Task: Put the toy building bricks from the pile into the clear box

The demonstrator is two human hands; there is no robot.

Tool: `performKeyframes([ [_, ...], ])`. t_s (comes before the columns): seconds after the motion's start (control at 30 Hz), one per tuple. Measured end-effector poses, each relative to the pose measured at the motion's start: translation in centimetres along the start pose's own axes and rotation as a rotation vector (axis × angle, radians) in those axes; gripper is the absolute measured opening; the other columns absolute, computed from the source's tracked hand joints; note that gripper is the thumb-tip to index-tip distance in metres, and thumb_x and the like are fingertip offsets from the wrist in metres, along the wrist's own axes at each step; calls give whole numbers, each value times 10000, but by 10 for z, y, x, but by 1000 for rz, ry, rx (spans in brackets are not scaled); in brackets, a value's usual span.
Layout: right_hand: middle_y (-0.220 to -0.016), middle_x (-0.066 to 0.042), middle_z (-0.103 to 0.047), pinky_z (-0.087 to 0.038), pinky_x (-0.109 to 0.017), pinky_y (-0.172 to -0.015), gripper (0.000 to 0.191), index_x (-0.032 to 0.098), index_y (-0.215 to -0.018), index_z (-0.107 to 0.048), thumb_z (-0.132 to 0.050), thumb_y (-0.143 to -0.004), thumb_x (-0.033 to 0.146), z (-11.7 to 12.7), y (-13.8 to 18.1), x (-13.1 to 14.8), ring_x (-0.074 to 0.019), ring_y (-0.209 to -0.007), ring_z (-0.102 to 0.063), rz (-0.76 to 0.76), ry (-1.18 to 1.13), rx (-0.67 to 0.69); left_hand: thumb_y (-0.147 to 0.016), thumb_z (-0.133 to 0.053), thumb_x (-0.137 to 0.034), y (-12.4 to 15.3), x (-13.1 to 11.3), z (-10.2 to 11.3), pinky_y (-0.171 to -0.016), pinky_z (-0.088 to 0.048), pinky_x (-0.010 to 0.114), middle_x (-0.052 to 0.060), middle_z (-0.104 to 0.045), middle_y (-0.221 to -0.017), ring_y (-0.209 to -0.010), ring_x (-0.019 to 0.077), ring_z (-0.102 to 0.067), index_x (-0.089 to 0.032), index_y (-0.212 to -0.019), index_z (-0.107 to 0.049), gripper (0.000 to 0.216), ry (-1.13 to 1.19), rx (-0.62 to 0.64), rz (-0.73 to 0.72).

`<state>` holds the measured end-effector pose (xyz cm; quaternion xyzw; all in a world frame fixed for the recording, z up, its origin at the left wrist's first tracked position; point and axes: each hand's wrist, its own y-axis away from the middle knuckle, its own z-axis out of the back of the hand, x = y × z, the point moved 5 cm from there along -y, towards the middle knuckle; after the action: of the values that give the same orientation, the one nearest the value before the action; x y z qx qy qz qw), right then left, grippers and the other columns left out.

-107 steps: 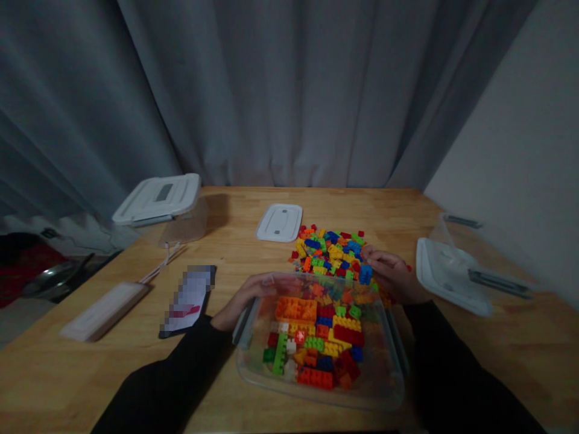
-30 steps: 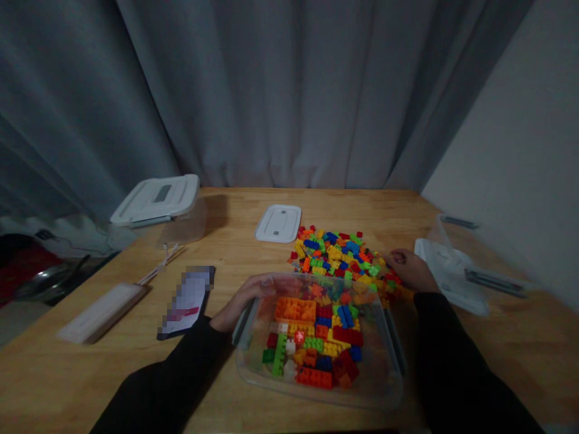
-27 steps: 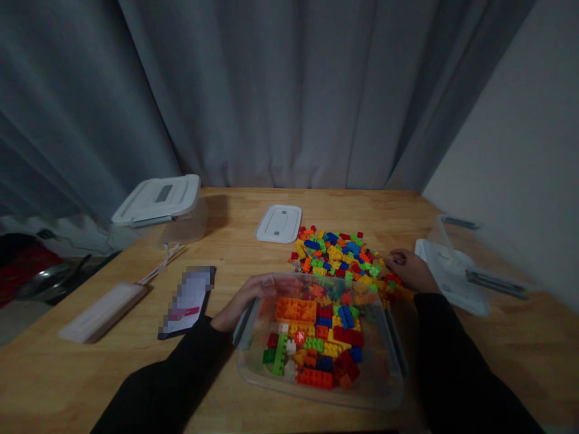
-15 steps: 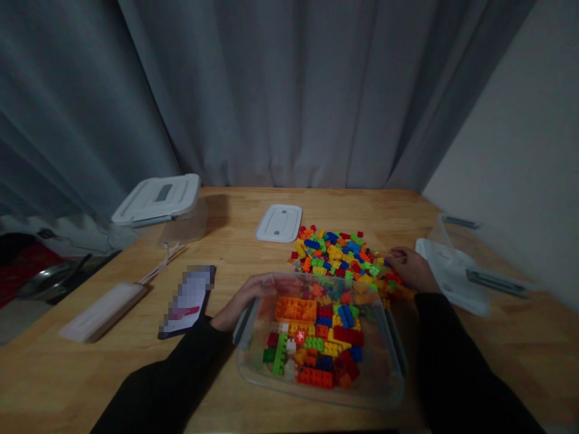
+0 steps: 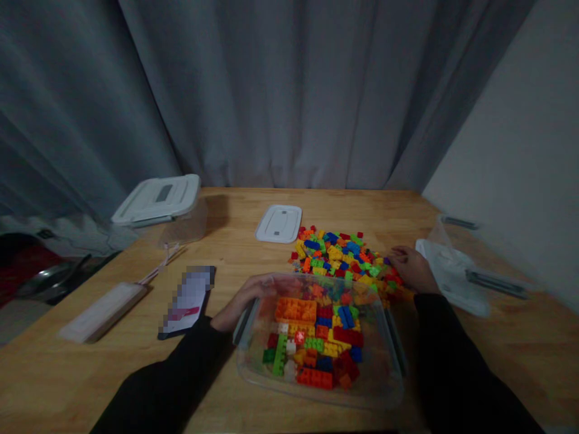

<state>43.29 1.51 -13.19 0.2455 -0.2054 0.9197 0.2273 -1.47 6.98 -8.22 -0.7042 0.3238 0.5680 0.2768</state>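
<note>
Left hand grips box near front edge of table; steadiness helps. Right hand at bricks, hold unclear.

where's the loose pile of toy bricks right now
In the head view, the pile lies just right of centre, beyond the brick box, by the right hand.

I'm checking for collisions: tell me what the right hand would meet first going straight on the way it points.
Likely the blocks: the right hand points leftward at their right edge, close beside them; whether it touches them is hard to judge.
</note>
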Motion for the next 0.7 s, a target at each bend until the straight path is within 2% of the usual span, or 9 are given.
performKeyframes([
  [0.27, -1114, -158, -747, -550, -358, -877, 368, 119, -1158, -712, -582, -886, 330, -2, -2, -1, -246, -927, -719, 50, 40, -36, -827, -576, -178, 2, 0, 1, -1146, -428, 475, 117, -767, -1273, -1238, 336, -675, -167, -1222, -770, 440, -18, -2, -1],
  [0.53, -1091, -152, -753, -542, -342, -851, 355, 132, -1145, -719, -571, -888, 328, -1, 1, 0, -250, -935, -713, 54, 95, -23, -834, -546, -178, 1, -1, -3, -1157, -403, 491, 124, -777, -1250, -1235, 333, -678, -163, -1255, -751, 468, 6, 19, 2],
  [0.7, -1042, -124, -776, -520, -347, -802, 298, 194, -1106, -730, -546, -905, 316, -2, 5, -5, -269, -933, -718, 15, 208, -7, -823, -559, -175, 1, -1, -2, -1153, -410, 484, 112, -780, -1246, -1227, 334, -681, -172, -1232, -765, 458, 20, 9, 8],
])
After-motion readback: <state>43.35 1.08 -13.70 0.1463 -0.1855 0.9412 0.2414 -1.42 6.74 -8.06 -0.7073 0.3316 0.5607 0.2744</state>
